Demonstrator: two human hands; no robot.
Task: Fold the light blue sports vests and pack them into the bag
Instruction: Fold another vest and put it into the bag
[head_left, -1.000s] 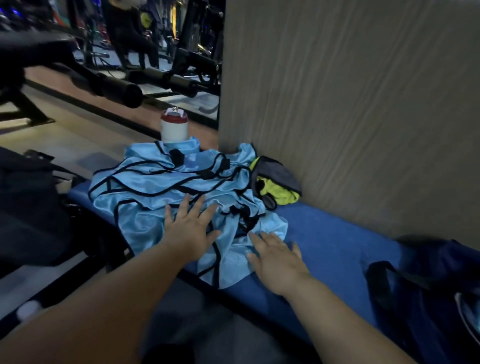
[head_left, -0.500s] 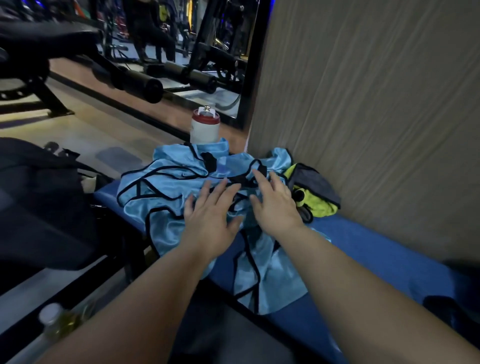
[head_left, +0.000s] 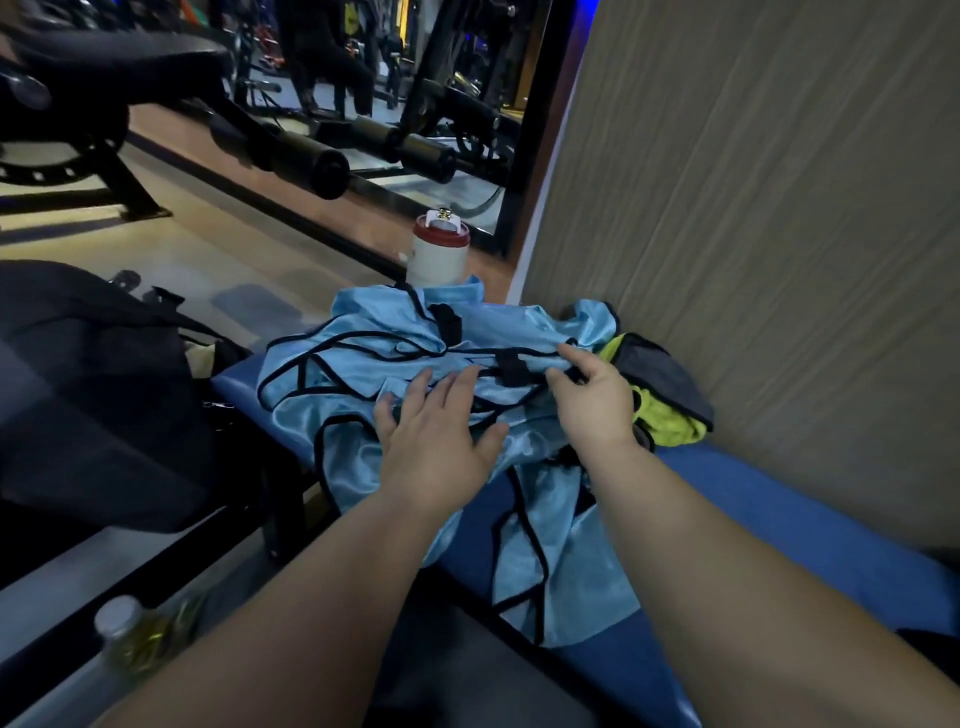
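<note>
Blue padding covers the surface (head_left: 769, 509), a bench that runs from the near right toward a grey wall. On the floor at the near left stands a clear bottle (head_left: 123, 626) with a pale cap. Two bare forearms reach forward over the bench edge. The light blue vests (head_left: 358, 366), shiny and edged in black trim, lie in a loose tangled heap across the far end of the bench. One tail spills over the near edge between the arms. The left hand (head_left: 436, 447) rests flat on the heap, its fingers (head_left: 415, 387) spread and relaxed, gripping nothing. Just beside it, the right hand (head_left: 592, 408) bends its fingers (head_left: 567, 351) and seems to pinch a black-trimmed fold. The step appears to be separating one vest from the pile. That likely goes best if the flat hand pins the rest while the other lifts a single edge and follows the trim to a shoulder strap, so that only one layer comes up. The heap's long axis seems to run from the hanging tail away toward the far left. No single vest's neck direction can be told. A yellow-green and grey item (head_left: 662, 395) touches the heap on the right. Behind stands a white canister (head_left: 439, 257) with a red lid. A dark bag-like shape (head_left: 98, 395) sits to the left.
</note>
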